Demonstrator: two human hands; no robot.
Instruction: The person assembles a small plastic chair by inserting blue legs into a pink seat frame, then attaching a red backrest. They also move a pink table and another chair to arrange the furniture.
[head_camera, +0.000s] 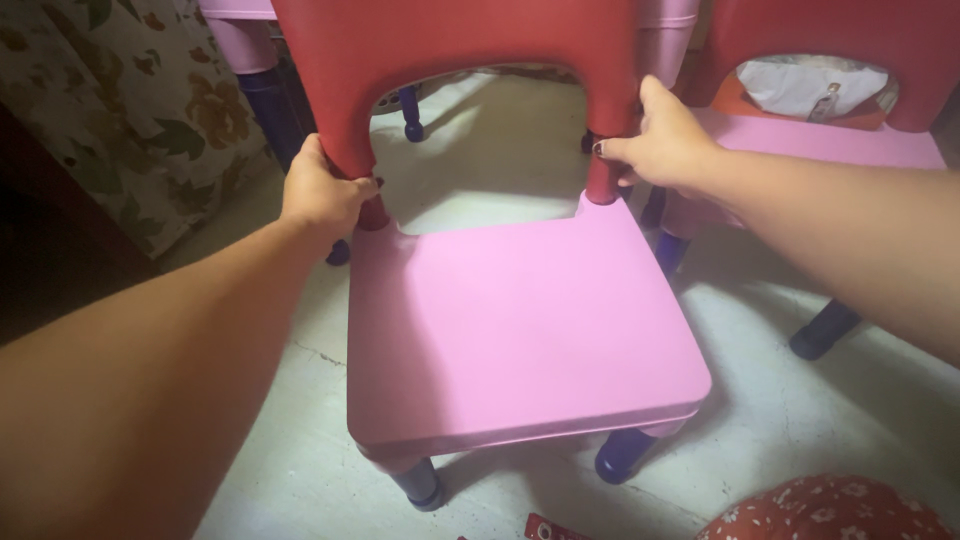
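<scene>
Pale concrete floor (500, 150), both hands' fingers (365, 185) clamped around red backrest posts (603, 180) of pink chair (510, 320).

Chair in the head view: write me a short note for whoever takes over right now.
Left hand: gripping the left post of the red backrest.
Right hand: gripping the right post, fingers wrapped around it.
Chair: upright on the pale floor, pink seat bare, backrest seated in the seat on both sides, dark blue legs on.
Another similar chair stands at right.
</scene>
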